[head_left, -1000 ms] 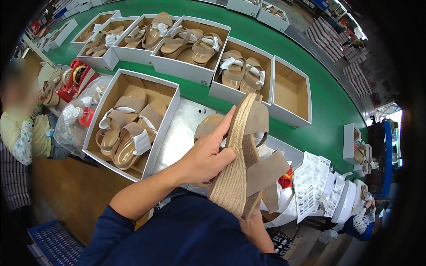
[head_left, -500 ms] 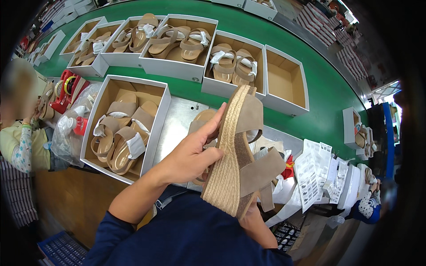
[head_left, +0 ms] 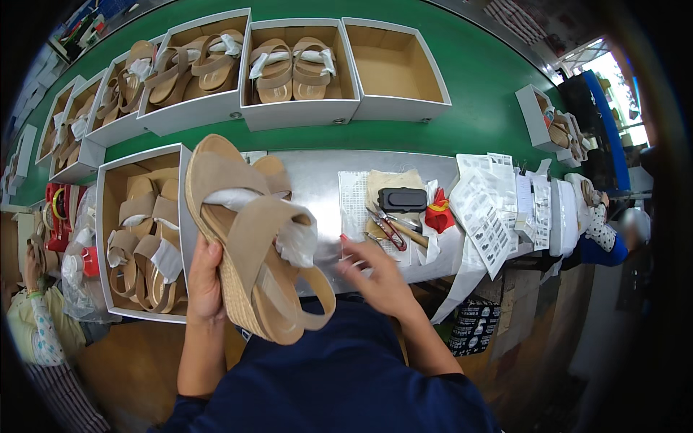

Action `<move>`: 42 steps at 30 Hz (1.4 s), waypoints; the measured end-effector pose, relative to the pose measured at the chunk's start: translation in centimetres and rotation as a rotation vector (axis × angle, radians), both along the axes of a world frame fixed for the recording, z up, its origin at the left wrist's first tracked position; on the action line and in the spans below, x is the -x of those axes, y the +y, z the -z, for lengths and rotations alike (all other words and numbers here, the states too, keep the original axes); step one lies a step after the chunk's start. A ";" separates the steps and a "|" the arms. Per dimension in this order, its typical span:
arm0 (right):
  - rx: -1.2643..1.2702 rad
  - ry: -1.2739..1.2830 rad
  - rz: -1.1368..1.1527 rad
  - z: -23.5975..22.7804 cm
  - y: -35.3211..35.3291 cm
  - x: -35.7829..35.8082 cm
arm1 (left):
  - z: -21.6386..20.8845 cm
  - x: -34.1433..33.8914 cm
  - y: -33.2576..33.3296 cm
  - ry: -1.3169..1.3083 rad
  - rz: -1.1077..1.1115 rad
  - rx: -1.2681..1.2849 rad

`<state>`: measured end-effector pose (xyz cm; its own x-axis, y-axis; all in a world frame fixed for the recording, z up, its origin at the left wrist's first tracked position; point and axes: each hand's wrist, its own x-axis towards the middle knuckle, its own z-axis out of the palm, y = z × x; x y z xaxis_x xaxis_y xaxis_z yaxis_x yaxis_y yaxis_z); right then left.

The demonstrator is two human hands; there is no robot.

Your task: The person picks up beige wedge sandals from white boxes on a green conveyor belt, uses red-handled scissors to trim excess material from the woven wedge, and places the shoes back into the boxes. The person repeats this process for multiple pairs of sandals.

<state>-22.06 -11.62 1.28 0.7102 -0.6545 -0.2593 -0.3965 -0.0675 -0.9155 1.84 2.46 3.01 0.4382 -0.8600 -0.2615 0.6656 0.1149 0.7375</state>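
In my left hand (head_left: 208, 278) is a beige wedge sandal (head_left: 249, 245) with crossed straps, a woven rope sole edge and white stuffing under its straps. My fingers grip its sole side, and the footbed is turned toward me. My right hand (head_left: 375, 278) is off the sandal, over the metal tabletop to its right. Its fingers are partly bent and apart, with the tips beside a small red item (head_left: 343, 242) too small to name. Behind the held sandal, another sandal (head_left: 274, 173) shows in part on the metal tabletop (head_left: 310, 173).
A white box (head_left: 108, 209) with beige sandals stands at left. Along the green surface (head_left: 476, 101) sit several open boxes of sandals and one empty box (head_left: 395, 61). Right of my hand lie a black case (head_left: 403, 200), hand tools (head_left: 386, 227) and printed sheets (head_left: 480, 209). Other people work at both sides.
The sandal has moved left and turned from its side to show its footbed and straps. My right hand has let go of it and moved right. The view has shifted right.
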 end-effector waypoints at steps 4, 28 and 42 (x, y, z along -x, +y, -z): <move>0.800 0.201 0.222 4.2 -1.3 0.5 | -0.5 -0.9 -0.4 -0.011 -0.012 0.074; 1.012 0.431 0.359 10.9 -3.2 -4.1 | -2.9 -0.8 -0.8 -0.174 0.026 0.034; 1.068 -0.465 -0.213 -8.5 -2.9 -8.7 | -4.5 0.3 -2.3 -0.462 0.098 0.016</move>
<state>-13.40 -14.48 9.78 0.7128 -0.2405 0.6589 0.0711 -0.9098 -0.4090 1.49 0.14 7.55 0.4224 -0.9053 -0.0444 0.2760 0.0818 0.9577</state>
